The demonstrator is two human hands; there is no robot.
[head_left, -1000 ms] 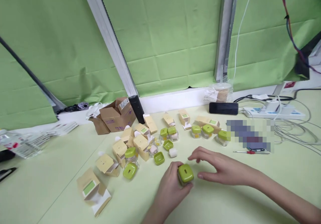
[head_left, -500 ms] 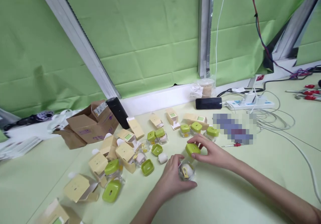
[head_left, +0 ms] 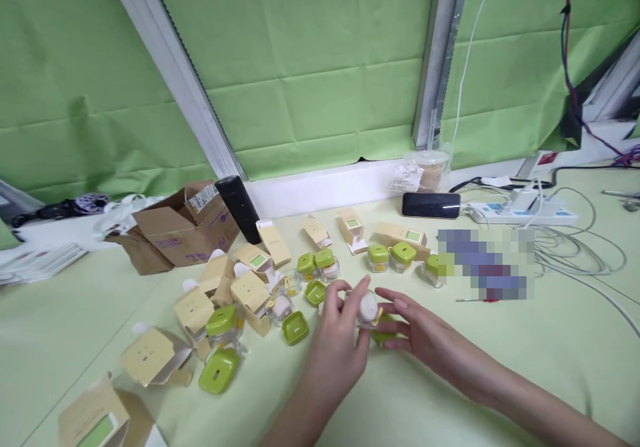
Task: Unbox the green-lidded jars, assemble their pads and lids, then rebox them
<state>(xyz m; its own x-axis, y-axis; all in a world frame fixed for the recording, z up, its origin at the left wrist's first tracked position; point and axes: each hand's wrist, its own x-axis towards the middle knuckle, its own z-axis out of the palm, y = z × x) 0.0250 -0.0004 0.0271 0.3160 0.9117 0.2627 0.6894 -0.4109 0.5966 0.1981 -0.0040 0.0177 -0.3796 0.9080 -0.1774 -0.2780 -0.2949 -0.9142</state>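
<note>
My left hand (head_left: 340,343) grips a small clear jar (head_left: 369,308) with a white thing inside, lifted and tipped so its open mouth faces me. My right hand (head_left: 417,330) rests just right of it, fingers curled around the jar's green lid (head_left: 384,334) low near the table. Around them lie several green-lidded jars (head_left: 379,257), loose green lids (head_left: 295,327) and small tan cartons (head_left: 250,293).
An open brown cardboard box (head_left: 175,233) and a black cylinder (head_left: 239,208) stand at the back left. A black phone (head_left: 431,205), a drink cup (head_left: 433,170), a power strip (head_left: 520,212) and loose cables (head_left: 575,253) lie at the back right. A green curtain hangs behind the pale green table (head_left: 500,367).
The green lid came off the jar into my right hand, which then dropped lower. My left hand raised and tilted the open jar. The view swung about.
</note>
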